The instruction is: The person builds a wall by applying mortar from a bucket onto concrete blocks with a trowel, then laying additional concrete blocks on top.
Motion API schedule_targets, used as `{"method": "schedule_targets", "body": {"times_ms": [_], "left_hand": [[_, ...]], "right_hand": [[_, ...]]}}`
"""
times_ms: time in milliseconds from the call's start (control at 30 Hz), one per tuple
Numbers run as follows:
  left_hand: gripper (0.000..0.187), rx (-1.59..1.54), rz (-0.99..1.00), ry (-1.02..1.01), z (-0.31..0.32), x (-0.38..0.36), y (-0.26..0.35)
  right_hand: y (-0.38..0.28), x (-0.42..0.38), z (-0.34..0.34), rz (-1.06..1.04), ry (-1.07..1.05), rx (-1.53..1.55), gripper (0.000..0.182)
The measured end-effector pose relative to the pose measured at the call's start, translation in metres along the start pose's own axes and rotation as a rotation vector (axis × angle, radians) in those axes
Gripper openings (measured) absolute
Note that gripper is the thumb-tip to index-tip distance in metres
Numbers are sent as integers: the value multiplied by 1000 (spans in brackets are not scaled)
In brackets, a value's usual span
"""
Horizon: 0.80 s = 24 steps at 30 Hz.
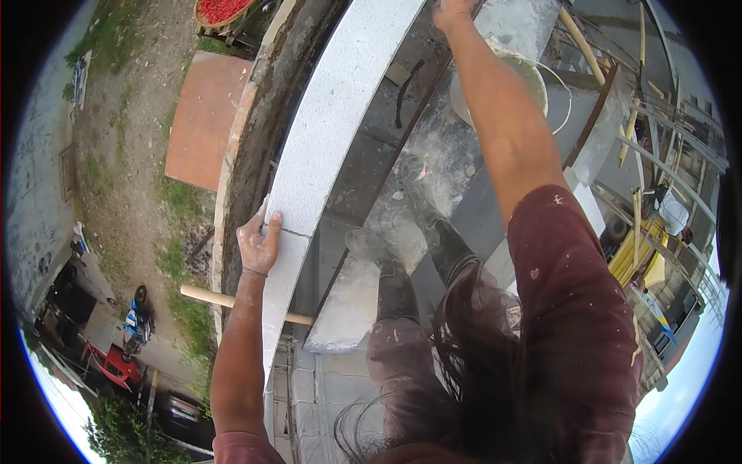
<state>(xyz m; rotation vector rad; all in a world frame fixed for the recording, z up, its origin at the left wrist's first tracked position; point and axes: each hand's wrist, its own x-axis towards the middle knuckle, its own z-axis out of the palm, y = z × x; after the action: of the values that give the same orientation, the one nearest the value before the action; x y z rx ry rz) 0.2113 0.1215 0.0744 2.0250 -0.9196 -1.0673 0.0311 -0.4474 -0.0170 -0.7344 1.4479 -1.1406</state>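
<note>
A long pale lightweight concrete block [340, 100] lies along the top of a wall, running from the upper middle down to a joint with a second pale block [284, 267]. My left hand [259, 241] is closed on the wall's outer edge at that joint, its thumb along the block's face and its fingers partly hidden on the outer side. My right arm reaches far forward. At the top edge of the view my right hand [453, 12] is near the far end of the long block, its fingers mostly cut off.
My boots stand on a dusty plank [433, 166] beside the wall. A white bucket [533, 81] is under my right arm. A wooden pole [207, 295] crosses the wall below my left hand. Ground with a blue motorcycle [137, 321] lies far below; scaffolding rises right.
</note>
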Motion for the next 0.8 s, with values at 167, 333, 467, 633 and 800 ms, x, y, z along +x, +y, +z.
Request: {"method": "schedule_targets", "body": {"times_ms": [167, 333, 467, 633, 800], "left_hand": [[48, 3, 1, -11, -1, 2, 7], [48, 5, -32, -33, -4, 2, 13], [48, 30, -5, -7, -3, 1, 9], [48, 5, -19, -7, -1, -1, 5], [48, 52, -88, -29, -1, -4, -7]], "right_hand": [[22, 36, -5, 44, -105, 115, 38], [4, 14, -4, 51, -98, 83, 39], [8, 18, -5, -19, -178, 121, 45], [14, 27, -9, -79, -171, 8, 49], [-17, -52, -27, -13, -36, -424, 57]]}}
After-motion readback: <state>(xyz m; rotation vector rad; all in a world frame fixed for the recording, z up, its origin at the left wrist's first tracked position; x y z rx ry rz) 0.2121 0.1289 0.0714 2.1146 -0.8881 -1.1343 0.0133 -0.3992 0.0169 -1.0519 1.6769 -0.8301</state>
